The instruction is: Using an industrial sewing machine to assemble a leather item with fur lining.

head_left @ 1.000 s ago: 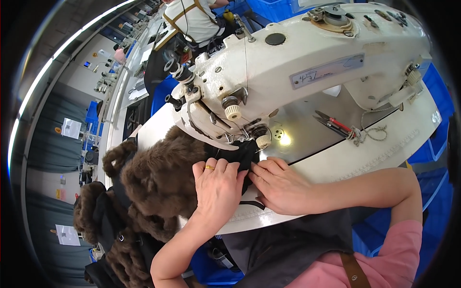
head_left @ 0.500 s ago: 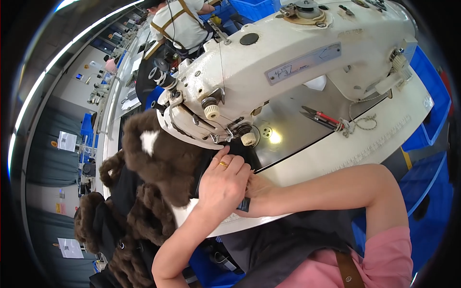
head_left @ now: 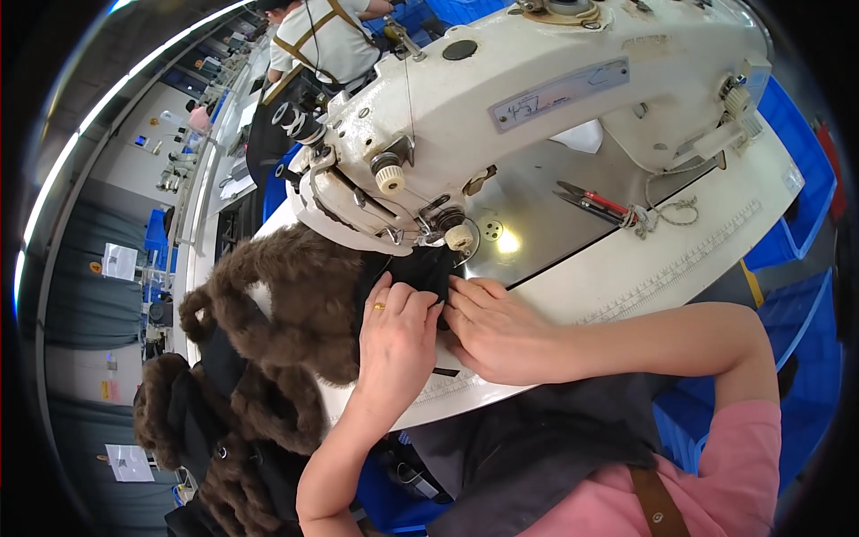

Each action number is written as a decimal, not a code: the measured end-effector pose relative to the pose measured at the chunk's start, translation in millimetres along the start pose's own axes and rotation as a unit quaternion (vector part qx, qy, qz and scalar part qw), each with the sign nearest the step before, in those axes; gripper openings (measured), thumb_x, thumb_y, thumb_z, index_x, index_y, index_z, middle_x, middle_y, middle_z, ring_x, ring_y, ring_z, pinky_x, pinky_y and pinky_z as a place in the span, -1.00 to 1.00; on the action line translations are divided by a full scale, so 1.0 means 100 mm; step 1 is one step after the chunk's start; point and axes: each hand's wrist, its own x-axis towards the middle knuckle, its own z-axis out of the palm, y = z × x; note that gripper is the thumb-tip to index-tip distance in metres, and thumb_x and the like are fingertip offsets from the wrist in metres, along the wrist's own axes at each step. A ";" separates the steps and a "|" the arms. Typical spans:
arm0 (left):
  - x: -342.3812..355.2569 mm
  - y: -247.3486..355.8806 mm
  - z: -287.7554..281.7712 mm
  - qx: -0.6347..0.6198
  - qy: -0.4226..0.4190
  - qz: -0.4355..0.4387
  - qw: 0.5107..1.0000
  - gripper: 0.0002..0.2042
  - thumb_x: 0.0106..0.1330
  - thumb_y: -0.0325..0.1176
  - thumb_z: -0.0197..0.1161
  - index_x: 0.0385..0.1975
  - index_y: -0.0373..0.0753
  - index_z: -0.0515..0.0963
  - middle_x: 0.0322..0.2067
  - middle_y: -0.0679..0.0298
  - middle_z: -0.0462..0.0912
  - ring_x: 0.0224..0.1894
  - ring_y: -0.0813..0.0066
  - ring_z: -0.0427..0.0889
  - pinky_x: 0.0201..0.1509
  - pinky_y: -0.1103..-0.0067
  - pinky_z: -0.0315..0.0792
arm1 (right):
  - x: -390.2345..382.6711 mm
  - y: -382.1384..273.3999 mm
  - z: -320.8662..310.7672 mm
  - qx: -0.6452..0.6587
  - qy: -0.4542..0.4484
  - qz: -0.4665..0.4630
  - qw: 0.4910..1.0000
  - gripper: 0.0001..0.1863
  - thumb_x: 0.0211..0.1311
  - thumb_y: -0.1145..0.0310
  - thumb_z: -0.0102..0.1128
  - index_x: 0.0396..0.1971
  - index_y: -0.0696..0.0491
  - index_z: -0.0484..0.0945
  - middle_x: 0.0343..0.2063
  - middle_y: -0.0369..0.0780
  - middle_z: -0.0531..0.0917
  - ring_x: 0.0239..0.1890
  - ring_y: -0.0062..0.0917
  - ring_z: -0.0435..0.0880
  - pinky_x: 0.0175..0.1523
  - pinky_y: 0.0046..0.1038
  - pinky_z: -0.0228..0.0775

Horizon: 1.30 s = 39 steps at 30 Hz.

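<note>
Black fabric (head_left: pixel 407 273) lies under the needle area of a white sewing machine (head_left: pixel 394 134), joined to or lying against a brown fur piece (head_left: pixel 313 295) on its left. My left hand (head_left: pixel 394 340), with a gold ring, is closed on the black fabric, fingers bent and fingertips pressed together. From the right my right hand (head_left: pixel 506 336) holds the fabric's right edge, its fingers close together and its thumb mostly hidden. The two hands nearly meet just in front of the needle area. A short dark strip (head_left: pixel 445 371) shows below them.
Red-handled thread snips (head_left: pixel 595 204) and a knotted cord (head_left: pixel 671 213) lie on the machine bed at right. More brown fur and black pieces (head_left: pixel 224 430) hang at the left table edge. Blue bins (head_left: pixel 787 358) stand at right. Another person (head_left: pixel 327 40) works beyond the machine.
My right hand has come out from beneath the left and moved right, fingers now on the fabric's edge. My left hand has shifted slightly left. The dark tag-like piece near my wrist is less visible.
</note>
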 end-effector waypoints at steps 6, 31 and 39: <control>-0.03 0.07 0.03 0.160 0.003 0.087 0.983 -0.71 0.02 -0.42 0.19 -0.20 -0.26 0.55 -0.17 0.26 0.56 -0.09 0.33 0.47 0.23 0.39 0.26 | -0.03 0.00 0.06 -0.050 0.029 -0.048 0.997 -0.49 0.11 0.22 0.19 -0.14 0.41 0.51 -0.05 0.12 0.57 0.18 0.04 0.42 0.35 -0.13 0.06; 0.02 0.09 0.06 -0.005 0.021 -0.029 0.999 -0.93 0.22 -0.59 0.20 -0.33 -0.34 0.52 -0.24 0.12 0.66 -0.22 0.09 0.60 -0.13 0.37 0.48 | -0.04 -0.01 0.01 0.026 -0.031 -0.013 0.999 -0.23 0.10 0.09 0.23 0.17 0.38 0.30 0.21 0.16 0.37 0.37 -0.10 0.23 0.46 -0.13 -0.09; 0.06 0.04 0.12 0.024 -0.044 0.108 0.993 -0.81 0.00 -0.54 0.21 -0.34 -0.32 0.53 -0.23 0.16 0.65 -0.24 0.18 0.60 -0.11 0.38 0.49 | -0.16 -0.10 -0.01 -0.033 -0.037 -0.064 0.997 -0.42 0.11 0.06 0.22 -0.10 0.33 0.53 -0.06 0.02 0.59 0.15 -0.12 0.44 0.42 -0.12 -0.02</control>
